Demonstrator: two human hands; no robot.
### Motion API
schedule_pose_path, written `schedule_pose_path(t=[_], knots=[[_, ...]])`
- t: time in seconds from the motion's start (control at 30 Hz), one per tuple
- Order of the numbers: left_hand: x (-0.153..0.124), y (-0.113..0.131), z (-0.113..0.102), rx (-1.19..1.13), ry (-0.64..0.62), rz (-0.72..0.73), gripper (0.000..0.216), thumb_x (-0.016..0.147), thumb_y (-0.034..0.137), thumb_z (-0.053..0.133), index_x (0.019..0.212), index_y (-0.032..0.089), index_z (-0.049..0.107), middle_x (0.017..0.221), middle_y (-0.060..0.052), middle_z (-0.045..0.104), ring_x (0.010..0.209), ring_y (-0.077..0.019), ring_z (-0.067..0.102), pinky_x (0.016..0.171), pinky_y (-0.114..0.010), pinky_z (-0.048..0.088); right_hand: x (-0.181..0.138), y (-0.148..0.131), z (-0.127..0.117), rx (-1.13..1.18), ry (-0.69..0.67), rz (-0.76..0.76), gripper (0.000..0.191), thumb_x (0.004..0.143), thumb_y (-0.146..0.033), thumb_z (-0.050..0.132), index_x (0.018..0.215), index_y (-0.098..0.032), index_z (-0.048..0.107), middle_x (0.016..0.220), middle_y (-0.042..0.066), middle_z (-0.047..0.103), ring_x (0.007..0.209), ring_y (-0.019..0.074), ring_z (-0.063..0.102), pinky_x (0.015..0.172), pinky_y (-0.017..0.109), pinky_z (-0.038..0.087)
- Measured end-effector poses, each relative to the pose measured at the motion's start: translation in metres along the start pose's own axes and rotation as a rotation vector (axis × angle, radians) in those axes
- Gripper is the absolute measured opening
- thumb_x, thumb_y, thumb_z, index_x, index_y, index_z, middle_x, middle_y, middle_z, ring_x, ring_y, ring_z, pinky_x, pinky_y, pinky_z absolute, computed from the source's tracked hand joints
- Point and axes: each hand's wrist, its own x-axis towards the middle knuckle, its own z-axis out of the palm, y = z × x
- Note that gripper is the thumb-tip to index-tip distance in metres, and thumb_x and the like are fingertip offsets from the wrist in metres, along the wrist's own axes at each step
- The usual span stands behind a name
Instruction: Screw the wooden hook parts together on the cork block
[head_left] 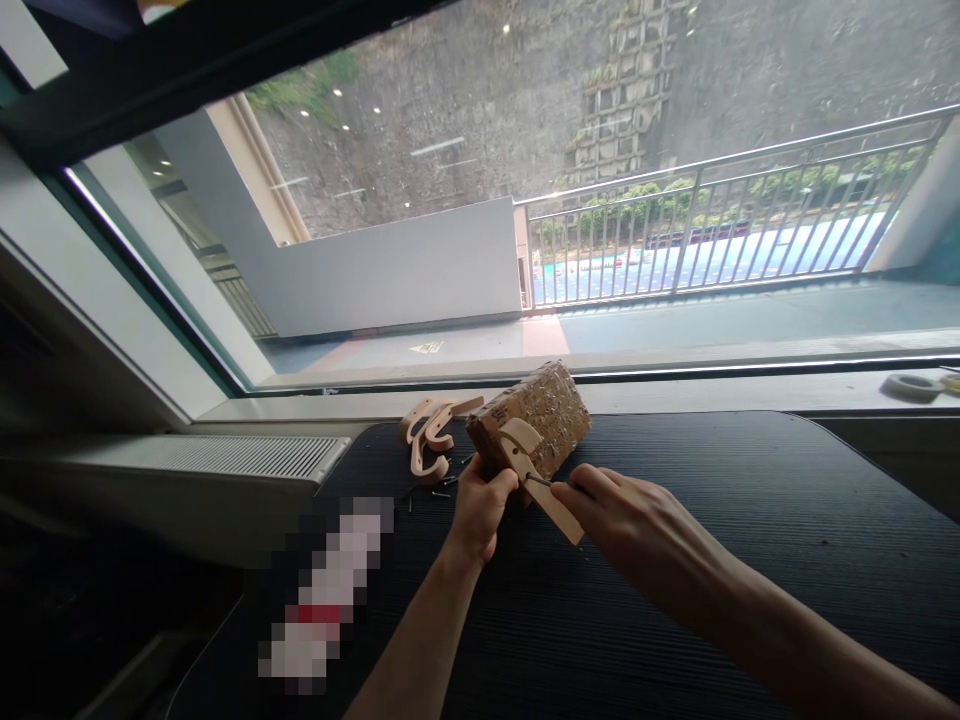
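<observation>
L hand (480, 505) closed round near end of wooden block (551, 405), thumb on wooden hook (534, 470) laid against it. R hand (622, 520) pinches dark pin (538, 481), tip at the hook. Block: mid table (712, 600), nearer far edge. Spare hooks (433, 432), loose screws (442, 487) just left of block, by far edge.

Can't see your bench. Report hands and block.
Left hand clamping hook against block. Right hand pinching thin dark pin at the hook. Spare hooks lie left of block, untouched.

Pale smooth wooden hook (534, 470), rough pitted block (541, 412), ribbed matt mat (675, 560)
</observation>
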Motion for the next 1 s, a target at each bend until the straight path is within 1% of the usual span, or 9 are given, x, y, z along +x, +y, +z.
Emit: schedule_pose_path(t=[0.1,0.2,0.3,0.4,0.57,0.67,0.77,0.93,1.0], knots=[[0.0,0.0,0.001,0.01,-0.004,-0.004,0.019,0.056,0.009,0.057,0.074,0.015,0.062,0.066,0.003,0.061,0.059,-0.0092,0.052,0.057,-0.021,0.041,0.002,0.005,0.004,0.139,-0.003,0.15,0.026,0.089,-0.01,0.039,0.103,-0.019,0.059,0.088,0.004,0.058,0.067,0.013,0.055,0.057,0.026,0.037],[-0.001,0.0,0.002,0.027,-0.014,-0.01,0.019,0.056,0.009,0.056,0.073,0.015,0.062,0.066,0.003,0.061,0.058,-0.0096,0.052,0.056,-0.021,0.04,0.002,0.006,0.006,0.25,0.014,0.28,0.021,0.091,-0.023,0.041,0.104,-0.021,0.057,0.092,0.003,0.06,0.072,0.0141,0.059,0.062,0.027,0.04],[-0.002,0.0,0.003,0.032,-0.008,-0.02,0.02,0.056,0.008,0.057,0.075,0.015,0.063,0.068,0.002,0.063,0.061,-0.0103,0.053,0.057,-0.021,0.041,0.001,0.005,0.004,0.231,-0.002,0.326,0.02,0.086,-0.015,0.045,0.103,-0.019,0.054,0.096,0.004,0.059,0.071,0.0144,0.059,0.062,0.027,0.041],[-0.002,0.0,0.003,0.026,-0.008,-0.034,0.022,0.057,0.008,0.056,0.077,0.015,0.062,0.067,0.002,0.062,0.061,-0.0103,0.053,0.058,-0.021,0.042,0.0,0.004,-0.002,0.099,-0.039,0.204,0.025,0.082,-0.003,0.04,0.098,-0.016,0.054,0.097,0.006,0.055,0.07,0.0143,0.055,0.059,0.028,0.04],[-0.002,-0.003,0.002,0.028,-0.004,-0.027,0.022,0.058,0.008,0.056,0.077,0.015,0.061,0.067,0.003,0.061,0.059,-0.0099,0.052,0.057,-0.021,0.042,-0.005,0.006,-0.003,-0.116,-0.022,-0.093,0.025,0.082,0.0,0.04,0.095,-0.013,0.056,0.085,0.005,0.055,0.073,0.0176,0.054,0.062,0.031,0.042],[-0.002,-0.002,0.003,0.022,0.009,-0.008,0.019,0.058,0.008,0.056,0.076,0.015,0.06,0.067,0.003,0.06,0.06,-0.0092,0.052,0.057,-0.02,0.041,-0.009,0.008,0.006,-0.183,0.044,-0.137,0.025,0.081,0.001,0.041,0.093,-0.013,0.057,0.081,0.005,0.057,0.066,0.0161,0.053,0.059,0.03,0.04],[-0.003,0.001,0.005,0.024,0.023,0.031,0.019,0.06,0.008,0.057,0.077,0.015,0.06,0.067,0.003,0.059,0.059,-0.0084,0.05,0.057,-0.02,0.041,-0.009,0.007,0.015,-0.14,0.057,-0.023,0.024,0.082,-0.002,0.041,0.092,-0.015,0.059,0.075,0.003,0.058,0.06,0.0152,0.052,0.054,0.029,0.035],[-0.001,0.003,0.004,0.07,0.024,0.093,0.02,0.061,0.008,0.057,0.08,0.014,0.06,0.071,0.002,0.06,0.063,-0.0095,0.051,0.058,-0.02,0.043,0.003,0.006,0.013,0.191,-0.012,0.421,0.02,0.091,-0.028,0.043,0.094,-0.021,0.061,0.077,0.002,0.065,0.07,0.0167,0.062,0.058,0.028,0.036],[0.0,0.001,0.002,0.093,0.025,0.101,0.02,0.061,0.008,0.056,0.08,0.014,0.06,0.072,0.001,0.061,0.064,-0.0099,0.052,0.06,-0.021,0.043,0.007,0.006,0.008,0.227,-0.073,0.491,0.021,0.09,-0.032,0.043,0.096,-0.023,0.061,0.077,0.001,0.067,0.073,0.0186,0.064,0.058,0.028,0.035]])
